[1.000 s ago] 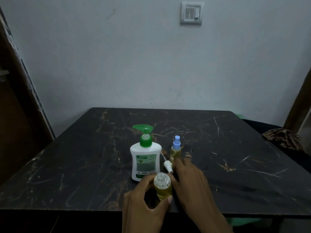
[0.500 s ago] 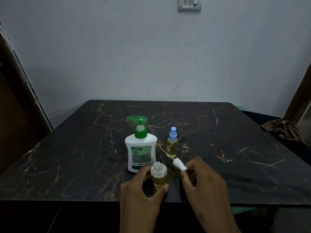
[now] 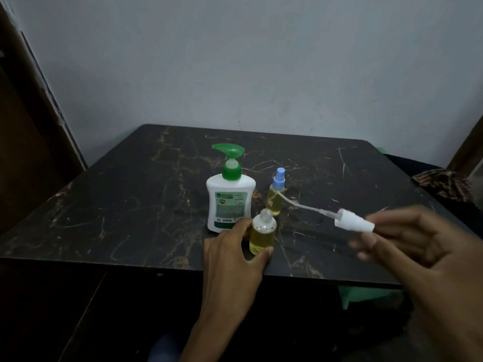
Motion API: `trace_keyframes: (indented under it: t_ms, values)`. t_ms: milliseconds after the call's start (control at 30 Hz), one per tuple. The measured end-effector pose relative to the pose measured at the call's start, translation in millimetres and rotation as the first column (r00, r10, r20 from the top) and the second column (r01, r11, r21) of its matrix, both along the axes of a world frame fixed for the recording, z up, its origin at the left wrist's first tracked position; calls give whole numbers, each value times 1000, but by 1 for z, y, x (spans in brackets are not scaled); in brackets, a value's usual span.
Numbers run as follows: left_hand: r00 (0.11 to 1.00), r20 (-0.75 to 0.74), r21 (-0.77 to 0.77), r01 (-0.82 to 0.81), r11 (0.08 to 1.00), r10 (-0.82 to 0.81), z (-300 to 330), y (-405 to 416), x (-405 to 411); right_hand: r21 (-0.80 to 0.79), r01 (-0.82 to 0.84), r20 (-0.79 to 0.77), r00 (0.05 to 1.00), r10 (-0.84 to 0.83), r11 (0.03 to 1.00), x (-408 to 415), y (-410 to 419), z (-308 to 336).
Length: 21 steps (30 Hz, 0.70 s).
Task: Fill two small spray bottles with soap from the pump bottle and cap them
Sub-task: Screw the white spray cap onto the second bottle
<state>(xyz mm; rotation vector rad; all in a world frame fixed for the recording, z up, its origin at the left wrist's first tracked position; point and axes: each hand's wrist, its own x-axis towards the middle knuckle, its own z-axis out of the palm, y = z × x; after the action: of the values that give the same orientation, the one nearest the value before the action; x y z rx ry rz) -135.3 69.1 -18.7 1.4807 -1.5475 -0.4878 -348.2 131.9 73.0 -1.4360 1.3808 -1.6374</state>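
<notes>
three bottles stand on the dark marbled table [image 3: 130,205]: one white pump bottle [image 3: 229,202] with a green pump, and two small spray bottles holding yellow liquid. the capped spray bottle [image 3: 275,197], blue top on, stands just at 3 o'clock of the pump bottle. the open spray bottle [image 3: 262,232], neck bare, stands at 5 o'clock of the pump bottle, close to the table's near edge, gripped by the left hand [image 3: 235,254] with thumb and fingers curled round it. one white spray cap [image 3: 352,222] with its long dip tube pointing to 10 o'clock is pinched in the blurred right hand [image 3: 418,244], held above the table at 3 o'clock of the open bottle. wide bare tabletop lies at 9 o'clock and 12 o'clock of the bottles.
</notes>
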Motion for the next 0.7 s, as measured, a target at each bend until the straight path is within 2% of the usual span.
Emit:
trace_keyframes:
  t_ms: [100, 233, 467, 700]
  values:
    - [1000, 9, -10, -2, 1000, 3, -2, -1, 0, 6, -5, -251, 968, 6, 1000, -2, -6, 21]
    - [1000, 6, -15, -5, 1000, 5, -2, -1, -1, -27, -42, -431, 902, 26, 999, 1, -15, 40]
    - [1000, 12, -8, -5, 1000, 6, -1, 0, -1, -79, -123, -554, 830, 59, 989, 4, -25, 58]
    - [1000, 15, 7, -17, 1000, 17, 4, 5, -1, -129, -200, -561, 823, 95, 971, 12, -36, 71]
